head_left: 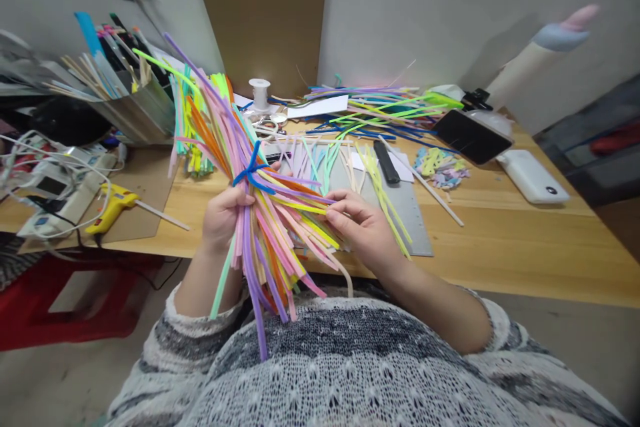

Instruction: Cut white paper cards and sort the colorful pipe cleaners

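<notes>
A thick bundle of pipe cleaners (280,227) in pink, purple, yellow, orange and mint spreads out above my lap. Around its middle a blue pipe cleaner (253,170) is twisted, with its ends sticking out. My left hand (225,213) is closed around the bundle just below this blue tie. At the right side of the bundle, the fingers of my right hand (357,223) pinch the ends of a few purple and yellow pipe cleaners. The far end of the bundle points up and left; the near ends fan toward me.
Behind lie loose pipe cleaners (380,103), a white spool (259,93) and a metal cutting plate (415,227). A yellow glue gun (114,208) and power strip (70,190) sit at left, near a pen holder (143,110). At right are a phone (473,137) and a white power bank (534,177).
</notes>
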{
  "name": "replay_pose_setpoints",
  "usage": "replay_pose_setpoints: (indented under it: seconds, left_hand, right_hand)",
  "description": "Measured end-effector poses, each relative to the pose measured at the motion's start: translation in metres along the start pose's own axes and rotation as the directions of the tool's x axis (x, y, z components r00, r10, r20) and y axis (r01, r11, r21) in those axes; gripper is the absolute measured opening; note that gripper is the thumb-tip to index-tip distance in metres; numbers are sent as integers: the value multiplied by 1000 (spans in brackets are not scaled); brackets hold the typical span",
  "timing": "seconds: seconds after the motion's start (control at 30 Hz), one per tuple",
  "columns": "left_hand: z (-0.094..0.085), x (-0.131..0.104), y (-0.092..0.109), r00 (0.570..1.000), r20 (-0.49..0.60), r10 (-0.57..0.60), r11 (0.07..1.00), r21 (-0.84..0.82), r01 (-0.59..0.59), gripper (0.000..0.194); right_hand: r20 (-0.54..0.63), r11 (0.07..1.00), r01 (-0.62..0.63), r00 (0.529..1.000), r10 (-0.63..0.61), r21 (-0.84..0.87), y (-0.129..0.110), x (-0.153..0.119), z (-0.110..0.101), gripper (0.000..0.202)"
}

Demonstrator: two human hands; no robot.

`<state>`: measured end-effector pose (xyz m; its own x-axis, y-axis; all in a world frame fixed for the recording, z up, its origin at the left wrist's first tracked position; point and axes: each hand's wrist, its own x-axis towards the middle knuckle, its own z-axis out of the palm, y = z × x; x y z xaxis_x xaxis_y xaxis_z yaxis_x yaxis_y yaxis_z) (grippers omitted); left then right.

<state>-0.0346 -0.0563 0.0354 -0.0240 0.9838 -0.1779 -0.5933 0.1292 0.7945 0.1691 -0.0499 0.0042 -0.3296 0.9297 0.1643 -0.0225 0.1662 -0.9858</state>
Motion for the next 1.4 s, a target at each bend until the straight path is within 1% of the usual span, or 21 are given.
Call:
replay_pose_setpoints:
  seconds: [0.1,0.17,0.23,0.37,0.5,0.57,0.6,0.63,0.67,0.7,0.73,0.77,0.83,0.87,0.93,0.97,1.03,1.1,1.17,1.27,1.4]
  left_hand:
    - [0,0,1,999,14,-40,999,-1,40,73]
    - [1,0,2,998,16,-53,999,-3,53,72]
    - [2,-1,3,998,14,-62,998,-12,63,72]
    - [4,-1,4,997,2,-79,997,-17,79,74]
    - [4,0,4,996,-21,-83,996,-19,82,72]
    - [4,1,3,997,-35,-69,997,-28,68,68]
    - [5,2,3,998,-47,-51,998,-32,50,66]
    - [5,3,3,998,-64,-26,999,-32,24,64]
    - [6,3,3,996,-87,8,999,-30,-11,62]
    - [7,4,2,993,-111,42,999,-23,-44,59]
    - [8,4,2,989,-133,71,997,-12,-73,54]
    - [9,5,2,984,-150,95,995,1,-96,49]
    - [12,5,1,976,-174,132,991,19,-130,37]
    - [13,5,1,974,-178,142,990,16,-142,34]
    - [15,4,1,977,-158,143,989,-16,-147,36]
    - [16,4,1,981,-138,134,989,-36,-141,41]
    - [16,3,3,990,-94,110,992,-57,-116,51]
    - [14,4,5,995,-55,81,995,-61,-84,58]
    - [9,5,6,999,-1,42,997,-62,-42,62]
    - [3,8,7,996,89,-17,999,-47,21,66]
    - [0,10,8,988,150,-31,999,-8,33,68]
  right_hand:
    - [36,983,-110,994,106,147,5,4,-2,12]
    - [69,949,-196,980,185,248,7,8,-3,11]
    - [104,916,-263,965,242,303,7,10,-3,12]
    - [188,883,-328,942,278,337,3,13,-2,17]
    - [202,885,-330,940,276,327,3,12,-1,17]
    - [165,926,-273,958,236,259,2,10,-1,17]
    - [130,961,-205,974,183,188,1,9,-1,17]
    - [101,990,-111,990,101,91,-1,8,-1,17]
    - [90,1000,-1,996,2,-18,-3,6,0,16]
    - [102,987,104,990,-92,-121,-6,5,1,14]
    - [139,961,186,977,-160,-203,-8,4,2,15]
    - [189,936,240,963,-195,-257,-10,3,3,22]
    - [270,909,285,941,-204,-303,-12,3,7,42]
    - [290,908,289,936,-201,-303,-12,3,9,47]
    - [287,935,253,941,-178,-250,-9,4,12,44]
    - [269,958,203,952,-145,-201,-7,5,14,40]
    - [233,997,51,972,-35,-63,-5,6,14,34]
    - [236,991,-101,969,80,82,-3,9,12,32]
    - [259,959,-196,956,140,206,-3,11,9,31]
    - [295,909,-272,939,178,317,-5,13,4,32]
    - [298,875,-318,930,214,365,-7,14,1,36]
